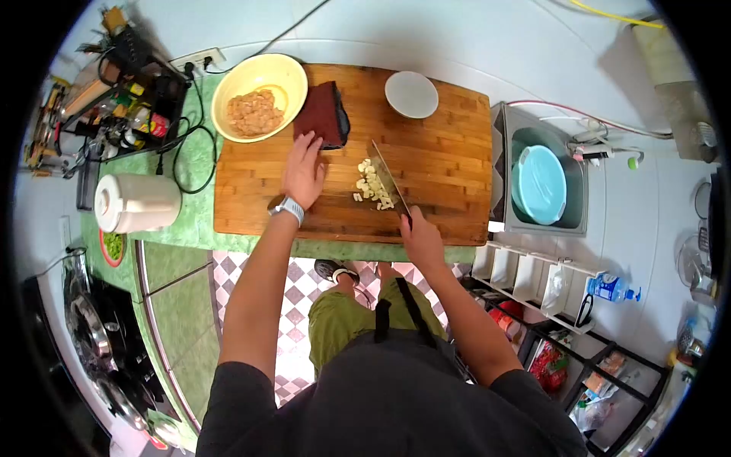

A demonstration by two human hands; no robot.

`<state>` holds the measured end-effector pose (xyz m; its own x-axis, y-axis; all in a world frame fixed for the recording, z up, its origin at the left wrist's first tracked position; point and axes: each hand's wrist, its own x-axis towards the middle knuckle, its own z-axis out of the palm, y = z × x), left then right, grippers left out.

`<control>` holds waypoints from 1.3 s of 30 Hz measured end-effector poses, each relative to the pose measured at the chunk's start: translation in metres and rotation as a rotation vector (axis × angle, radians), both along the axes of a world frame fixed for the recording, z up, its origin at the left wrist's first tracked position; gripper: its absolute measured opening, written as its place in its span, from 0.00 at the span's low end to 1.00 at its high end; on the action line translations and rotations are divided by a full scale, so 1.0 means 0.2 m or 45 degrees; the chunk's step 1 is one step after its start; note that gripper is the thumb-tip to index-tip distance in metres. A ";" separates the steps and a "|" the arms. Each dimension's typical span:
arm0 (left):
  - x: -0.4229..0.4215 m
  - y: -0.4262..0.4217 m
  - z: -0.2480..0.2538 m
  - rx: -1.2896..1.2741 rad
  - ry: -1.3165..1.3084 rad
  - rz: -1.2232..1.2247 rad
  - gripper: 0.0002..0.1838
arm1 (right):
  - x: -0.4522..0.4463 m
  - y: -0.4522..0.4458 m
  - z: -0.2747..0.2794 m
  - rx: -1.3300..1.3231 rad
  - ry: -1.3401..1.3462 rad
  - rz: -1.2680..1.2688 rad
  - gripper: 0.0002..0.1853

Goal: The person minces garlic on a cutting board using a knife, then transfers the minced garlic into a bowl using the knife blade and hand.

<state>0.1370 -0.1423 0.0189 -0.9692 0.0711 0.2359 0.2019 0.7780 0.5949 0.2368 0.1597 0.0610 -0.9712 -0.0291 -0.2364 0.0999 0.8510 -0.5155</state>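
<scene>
On the wooden cutting board (449,167) lies a small pile of chopped pale pieces (371,185). My right hand (422,238) is closed round the handle of a knife (388,177), whose blade rests along the right side of the pile. My left hand (304,169), with a watch on the wrist, lies with fingers stretched out at the lower edge of a folded dark red cloth (318,114). Left of the cloth, a yellow bowl (295,68) holds raw minced or diced meat (255,113). A small white bowl (411,94) stands at the board's back.
A sink (581,206) with a light blue basin (542,185) is at the right. On the left are a cream container (141,202), a bowl of chopped greens (113,245), a black rack with bottles, and cables. A stove lies lower left; shelves stand lower right.
</scene>
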 end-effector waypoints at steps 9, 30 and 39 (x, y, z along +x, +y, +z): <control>-0.08 -0.11 -0.10 -0.319 -0.047 -0.118 0.25 | -0.04 -0.06 -0.06 0.053 -0.023 -0.078 0.13; -0.05 -0.28 -0.10 -0.330 -0.114 -0.237 0.31 | 0.02 -0.18 -0.04 0.001 -0.059 -0.243 0.12; 0.04 -0.30 -0.15 -0.229 0.124 -0.195 0.25 | -0.03 -0.13 -0.02 0.077 0.041 -0.175 0.13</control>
<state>0.1441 -0.2015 -0.0117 -0.9171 0.2648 0.2981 0.3754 0.8253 0.4218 0.2310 0.1339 0.0577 -0.9722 0.1181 -0.2021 0.2020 0.8599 -0.4688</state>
